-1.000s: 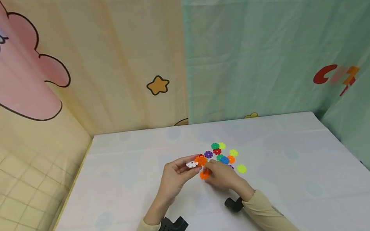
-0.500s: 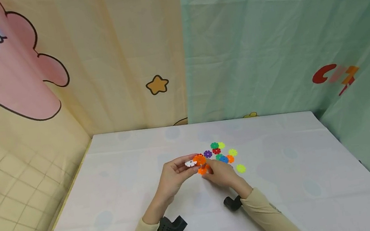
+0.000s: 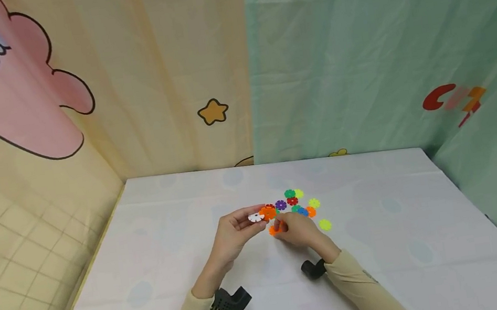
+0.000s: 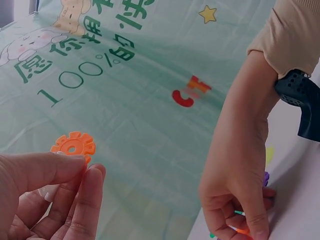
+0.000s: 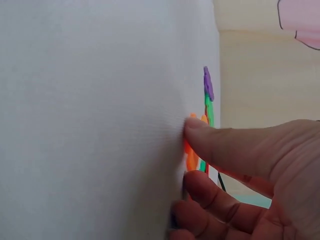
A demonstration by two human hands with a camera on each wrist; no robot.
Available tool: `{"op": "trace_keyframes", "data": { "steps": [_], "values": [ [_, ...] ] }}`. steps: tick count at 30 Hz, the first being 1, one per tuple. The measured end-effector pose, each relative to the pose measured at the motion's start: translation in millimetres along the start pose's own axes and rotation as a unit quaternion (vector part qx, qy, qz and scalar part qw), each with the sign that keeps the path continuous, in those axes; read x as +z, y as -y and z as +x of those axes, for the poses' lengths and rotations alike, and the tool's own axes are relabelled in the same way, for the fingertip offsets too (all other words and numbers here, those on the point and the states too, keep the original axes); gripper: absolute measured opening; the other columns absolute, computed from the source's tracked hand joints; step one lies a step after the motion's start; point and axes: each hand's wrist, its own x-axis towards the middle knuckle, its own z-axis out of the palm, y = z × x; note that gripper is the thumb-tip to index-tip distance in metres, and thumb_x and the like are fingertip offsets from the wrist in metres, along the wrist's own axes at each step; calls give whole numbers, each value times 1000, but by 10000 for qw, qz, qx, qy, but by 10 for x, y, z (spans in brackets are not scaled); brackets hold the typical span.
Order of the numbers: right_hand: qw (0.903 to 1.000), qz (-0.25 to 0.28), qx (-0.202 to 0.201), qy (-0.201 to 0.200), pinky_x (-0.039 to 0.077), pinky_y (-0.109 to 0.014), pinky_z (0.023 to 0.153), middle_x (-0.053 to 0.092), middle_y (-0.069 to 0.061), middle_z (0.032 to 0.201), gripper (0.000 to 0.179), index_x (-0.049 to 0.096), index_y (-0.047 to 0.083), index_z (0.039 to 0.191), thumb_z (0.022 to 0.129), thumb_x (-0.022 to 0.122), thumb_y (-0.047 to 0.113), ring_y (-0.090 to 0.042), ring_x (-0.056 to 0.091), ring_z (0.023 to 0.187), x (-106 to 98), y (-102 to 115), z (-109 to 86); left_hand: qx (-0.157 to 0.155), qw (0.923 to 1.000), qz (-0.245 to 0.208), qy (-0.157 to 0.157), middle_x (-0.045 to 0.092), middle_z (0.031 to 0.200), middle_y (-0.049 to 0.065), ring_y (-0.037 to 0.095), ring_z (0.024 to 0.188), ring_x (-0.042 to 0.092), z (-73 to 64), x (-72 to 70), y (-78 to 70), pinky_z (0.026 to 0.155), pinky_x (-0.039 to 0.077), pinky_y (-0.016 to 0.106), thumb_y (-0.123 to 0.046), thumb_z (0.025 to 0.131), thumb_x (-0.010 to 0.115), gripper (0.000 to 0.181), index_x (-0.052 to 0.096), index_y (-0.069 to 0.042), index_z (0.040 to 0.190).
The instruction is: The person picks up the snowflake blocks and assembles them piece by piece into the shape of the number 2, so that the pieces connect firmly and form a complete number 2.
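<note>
Thumb and fingertips of my left hand [image 3: 235,236] pinch an orange notched plastic disc [image 3: 268,212], held up above the table; a white notched disc [image 3: 256,217] adjoins it. In the left wrist view the raised orange disc [image 4: 75,143] stands upright beyond the thumb tip, and the white one is mostly hidden by fingers. My right hand [image 3: 301,229] is down at the table, its thumb and curled fingers around a second orange disc [image 3: 274,230]. Close up in the right wrist view, this lower orange disc [image 5: 192,159] shows between thumb and fingertips, right at the tabletop.
Beyond the hands lie several loose notched discs: a purple disc [image 3: 281,205], a red disc [image 3: 292,201], a green disc [image 3: 289,193], a blue disc [image 3: 302,212] and a yellow disc [image 3: 325,224]. Printed curtains [image 3: 330,58] stand behind the white table [image 3: 385,242].
My right hand's fingers shift slightly around the lower orange disc, which moves a little toward the left hand and back. The left hand keeps its hold, almost still.
</note>
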Motion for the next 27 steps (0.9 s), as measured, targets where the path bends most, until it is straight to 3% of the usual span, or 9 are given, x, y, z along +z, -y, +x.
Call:
{"op": "trace_keyframes", "data": {
  "steps": [5,10,14,17,21,22,24,25,27],
  "values": [
    [9997,209,-88,85,42,-27,54,52,4,66,19,62,13,78,78,80,22,-14,47,61,-52,-30,-51,-16,9999,-101,-42,67,106,12,34,91,65,16,-16,0,83,53,33,-4,84,72,36,66,-2,118],
    [9994,281,-204,-17,42,-27,58,51,1,72,25,60,10,85,76,81,21,-15,46,65,-52,-40,-78,-74,9999,-15,-116,67,105,11,32,89,65,21,-29,7,81,54,31,-5,83,73,34,67,-4,117],
    [9987,491,-63,124,44,-29,60,51,-1,73,28,59,8,84,74,83,19,-17,47,67,-42,-32,-102,-94,9998,62,-134,67,107,10,35,88,65,17,-26,26,79,54,29,-7,83,73,34,67,-4,117],
    [9968,783,79,125,45,-29,60,51,0,72,28,57,8,82,75,82,16,-17,47,67,-33,-38,-132,-53,9997,165,-181,66,108,10,29,80,65,16,-12,46,74,54,26,-9,84,73,34,67,-3,117],
    [9895,1414,-8,-295,48,-26,56,53,2,71,21,57,8,83,78,78,9,-15,51,62,-40,-41,-218,83,9996,99,-253,65,109,11,16,69,61,14,20,34,66,51,22,-5,84,72,33,66,2,116],
    [9835,1763,9,-394,50,-28,56,55,1,71,20,58,7,85,80,76,9,-17,53,61,-59,-22,-249,127,9995,84,-268,65,108,12,15,68,60,3,35,-3,67,52,21,-3,84,71,32,65,4,115],
    [9611,2720,67,-483,54,-34,60,58,-5,73,19,58,1,93,83,73,8,-28,59,63,-144,52,-318,190,9993,87,-295,65,108,13,13,68,61,-22,62,-85,68,52,21,0,84,70,32,64,7,114],
    [9454,3214,121,-526,55,-36,61,59,-10,75,21,58,0,97,84,72,9,-32,60,65,-193,91,-348,189,9993,118,-311,66,108,14,13,69,61,-37,77,-132,69,53,22,2,84,70,31,64,7,114],
    [9041,4229,221,-573,56,-38,64,60,-17,80,28,56,-4,107,87,70,10,-35,63,68,-297,173,-409,204,9990,199,-341,66,106,15,14,70,62,-63,104,-212,72,54,23,3,84,69,29,65,8,112]
  ]
}}
